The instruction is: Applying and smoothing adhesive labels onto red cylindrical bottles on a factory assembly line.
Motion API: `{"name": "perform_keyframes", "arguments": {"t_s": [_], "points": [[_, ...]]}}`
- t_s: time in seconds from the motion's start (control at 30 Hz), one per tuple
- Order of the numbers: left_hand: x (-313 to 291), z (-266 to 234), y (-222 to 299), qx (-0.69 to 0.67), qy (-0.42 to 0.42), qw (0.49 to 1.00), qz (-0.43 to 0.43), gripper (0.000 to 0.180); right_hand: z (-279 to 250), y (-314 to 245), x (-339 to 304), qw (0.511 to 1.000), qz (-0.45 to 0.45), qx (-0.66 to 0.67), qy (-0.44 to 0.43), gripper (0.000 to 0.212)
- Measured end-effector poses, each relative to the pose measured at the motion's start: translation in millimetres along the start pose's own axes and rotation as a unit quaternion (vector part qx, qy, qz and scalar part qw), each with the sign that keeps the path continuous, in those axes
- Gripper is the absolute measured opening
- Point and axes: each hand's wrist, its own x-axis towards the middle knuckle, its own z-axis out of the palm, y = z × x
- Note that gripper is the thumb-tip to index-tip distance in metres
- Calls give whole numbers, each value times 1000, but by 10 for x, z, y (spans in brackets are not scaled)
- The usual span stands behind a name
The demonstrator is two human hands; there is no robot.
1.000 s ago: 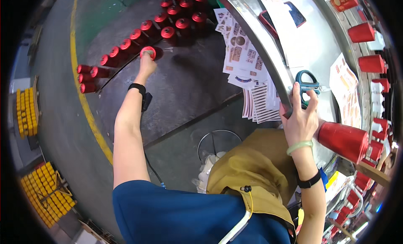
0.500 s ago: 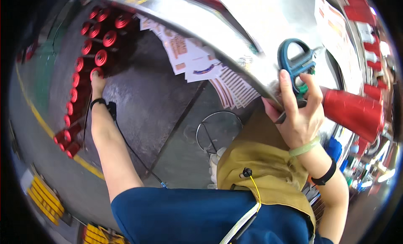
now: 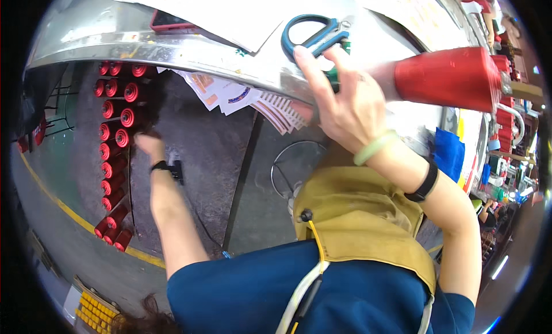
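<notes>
My left hand (image 3: 150,146) is low on the left, beside the rows of red thread spools (image 3: 122,138) below the table. Its fingers are blurred, and I cannot see whether they hold anything. At the rim of the metal-topped table (image 3: 115,46), my right hand (image 3: 359,107) has its fingers over the top and its thumb under the edge. A pair of scissors with blue handles (image 3: 329,39) lies at its index fingertip, with something green between the fingers and the scissors. Just right of this hand is a large red thread cone (image 3: 445,78).
Large white sheets (image 3: 230,15) cover part of the tabletop, near a red-cased phone (image 3: 169,22). Printed papers (image 3: 230,98) fan out under its edge. A metal ring (image 3: 272,173) stands near my apron (image 3: 356,210). A blue cloth (image 3: 448,156) hangs at the right.
My left hand has come away from the top of a red spool and now sits beside it, blurred. The view has swung round, and more of the tabletop shows.
</notes>
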Motion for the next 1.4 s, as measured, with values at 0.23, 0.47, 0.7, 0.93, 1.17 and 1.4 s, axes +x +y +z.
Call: {"name": "perform_keyframes", "arguments": {"t_s": [0.23, 0.47, 0.7, 0.93, 1.17, 1.4], "points": [[-2954, -259, 2512, -388, -223, 890, -92, 59, -217, 22, -48, 964, 59, 258, 41, 74], [-4377, -1274, 2333, -410, -279, 865, -81, 42, -1202, 559, -437, 832, 176, 517, 100, 25], [-4740, -1521, 2100, -413, -320, 817, -243, 36, -1439, 672, -633, 929, 61, 361, -46, 19], [-4593, -863, 2002, -522, -372, 687, -342, 22, -975, 412, -462, 968, -45, 224, -108, 67], [-3931, -653, 2549, -634, -347, 457, -519, 9, -458, 295, -380, 982, -83, 93, -139, 88], [-3754, 478, 2664, -693, -280, 321, -582, 32, -344, 287, -342, 986, -109, 30, -126, 70]]}}
